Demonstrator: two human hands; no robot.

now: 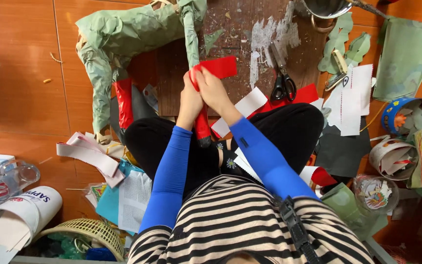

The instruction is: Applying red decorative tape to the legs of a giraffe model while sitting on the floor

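Both my hands meet over the leg of a green paper-covered animal figure that lies on the floor in front of me. My left hand grips the leg, whose lower part is wrapped in red. My right hand presses a strip of red paper against the same leg. Another leg of the figure is also wrapped red. I sit cross-legged in black trousers and blue sleeves.
Black-handled scissors lie on a dark worn board. White paper strips, green paper scraps, a blue cup, a metal pot, a woven basket and rolled white card surround me.
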